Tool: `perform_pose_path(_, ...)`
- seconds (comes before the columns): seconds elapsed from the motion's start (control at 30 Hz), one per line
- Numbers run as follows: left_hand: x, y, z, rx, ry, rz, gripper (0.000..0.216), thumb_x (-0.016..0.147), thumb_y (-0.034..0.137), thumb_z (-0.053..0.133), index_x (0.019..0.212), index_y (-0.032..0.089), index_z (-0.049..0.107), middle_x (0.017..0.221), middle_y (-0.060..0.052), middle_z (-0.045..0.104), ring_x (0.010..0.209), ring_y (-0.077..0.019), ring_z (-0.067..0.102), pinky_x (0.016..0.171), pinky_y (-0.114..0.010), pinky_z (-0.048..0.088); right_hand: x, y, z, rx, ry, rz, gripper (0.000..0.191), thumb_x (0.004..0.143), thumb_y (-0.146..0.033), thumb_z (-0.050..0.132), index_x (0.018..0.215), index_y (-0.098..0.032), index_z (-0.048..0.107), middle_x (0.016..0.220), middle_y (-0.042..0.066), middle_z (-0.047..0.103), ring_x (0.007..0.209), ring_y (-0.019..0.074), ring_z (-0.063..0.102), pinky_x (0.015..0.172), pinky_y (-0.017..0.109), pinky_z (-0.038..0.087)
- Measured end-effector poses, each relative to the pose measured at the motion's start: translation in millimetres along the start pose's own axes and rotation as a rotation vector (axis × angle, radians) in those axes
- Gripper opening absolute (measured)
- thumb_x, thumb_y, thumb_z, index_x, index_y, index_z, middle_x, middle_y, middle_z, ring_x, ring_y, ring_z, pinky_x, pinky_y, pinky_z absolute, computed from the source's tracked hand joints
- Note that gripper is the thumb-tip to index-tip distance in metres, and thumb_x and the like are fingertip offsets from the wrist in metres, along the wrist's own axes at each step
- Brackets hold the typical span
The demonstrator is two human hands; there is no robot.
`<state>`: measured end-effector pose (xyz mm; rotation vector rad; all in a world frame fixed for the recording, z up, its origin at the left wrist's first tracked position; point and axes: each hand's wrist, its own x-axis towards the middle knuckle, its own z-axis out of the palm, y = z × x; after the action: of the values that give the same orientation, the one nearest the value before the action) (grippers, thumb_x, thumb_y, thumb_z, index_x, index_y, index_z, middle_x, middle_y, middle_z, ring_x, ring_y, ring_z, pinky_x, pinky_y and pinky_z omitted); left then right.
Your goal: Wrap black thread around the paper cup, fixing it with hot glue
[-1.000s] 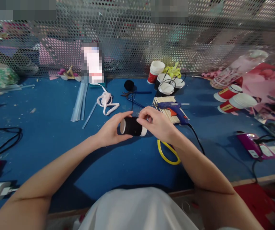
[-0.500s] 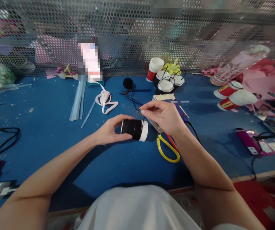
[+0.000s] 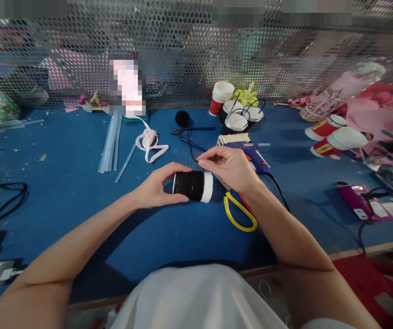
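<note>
My left hand [image 3: 153,187] grips a white paper cup [image 3: 208,187] lying on its side, thumb below and fingers above. Black cord [image 3: 188,185] is wound round most of the cup, leaving a white band bare at its right end. Just above that end, my right hand [image 3: 229,167] pinches the loose strand of the cord between thumb and forefinger. From there the strand runs back toward a black ball of cord [image 3: 182,119] beside blue-handled pliers [image 3: 196,145]. Under my right wrist lie scissors with yellow and red handles [image 3: 239,219].
Behind my right hand lies a blue glue gun [image 3: 260,162]. Black-wrapped cups with cord handles [image 3: 236,122] and a stack of paper cups [image 3: 221,98] stand at the back. White ribbon [image 3: 148,139] and clear glue sticks [image 3: 110,146] lie left. A perforated metal screen [image 3: 176,59] bounds the table.
My right hand has moved slightly left and down with the strand, from above the bare band toward the cup's far side. The cup and my left hand have barely moved.
</note>
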<state>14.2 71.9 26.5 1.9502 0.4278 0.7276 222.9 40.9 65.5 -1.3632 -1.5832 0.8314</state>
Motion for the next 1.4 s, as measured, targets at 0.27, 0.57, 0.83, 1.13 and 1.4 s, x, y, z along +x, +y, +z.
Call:
perform_pose_path(0.27,1,0,0,0.090,0.023,0.103,0.058,0.066,0.022,0.073,0.118,0.018,0.048,0.115,-0.013,0.052,0.110,-0.0253,0.050,0.094,-0.042,0.043,0,2,0,-0.006,-0.029,-0.011,0.012,0.072,-0.028,0.064,0.077,-0.018,0.065,0.073,0.001,0.066,0.067,0.0120,0.059,0.060,0.025,0.047)
perform_pose_path(0.57,1,0,0,0.219,0.061,0.213,0.057,0.067,0.027,0.073,0.118,0.018,0.049,0.114,-0.013,0.056,0.111,-0.0259,0.050,0.093,-0.045,0.044,1,0,0,-0.026,-0.047,-0.015,0.011,0.072,-0.028,0.064,0.076,-0.018,0.065,0.074,0.002,0.066,0.067,0.0123,0.058,0.060,0.026,0.046)
perform_pose_path(0.83,2,5,2,0.330,0.067,0.209,0.053,0.070,0.028,0.070,0.117,0.018,0.049,0.116,-0.013,0.055,0.112,-0.0244,0.050,0.095,-0.043,0.042,2,2,1,-0.052,-0.067,0.001,0.024,0.074,-0.033,0.061,0.092,-0.018,0.061,0.076,0.001,0.060,0.067,0.0112,0.054,0.061,0.026,0.046)
perform_pose_path(1.13,2,-2,2,0.198,0.229,0.087,0.054,0.068,0.027,0.071,0.117,0.019,0.049,0.115,-0.013,0.053,0.109,-0.0252,0.050,0.093,-0.043,0.043,-13,-3,-11,-0.058,-0.040,0.108,0.032,0.079,-0.048,0.052,0.080,-0.016,0.057,0.070,0.004,0.059,0.065,0.0137,0.055,0.057,0.026,0.044)
perform_pose_path(1.4,1,0,7,-0.012,0.217,-0.144,0.052,0.070,0.030,0.069,0.116,0.018,0.048,0.107,-0.009,0.056,0.092,-0.0203,0.057,0.082,-0.037,0.049,-29,12,9,0.245,-0.300,0.208,0.033,0.067,-0.036,0.068,0.093,-0.016,0.061,0.080,0.003,0.064,0.073,0.0156,0.059,0.069,0.032,0.048)
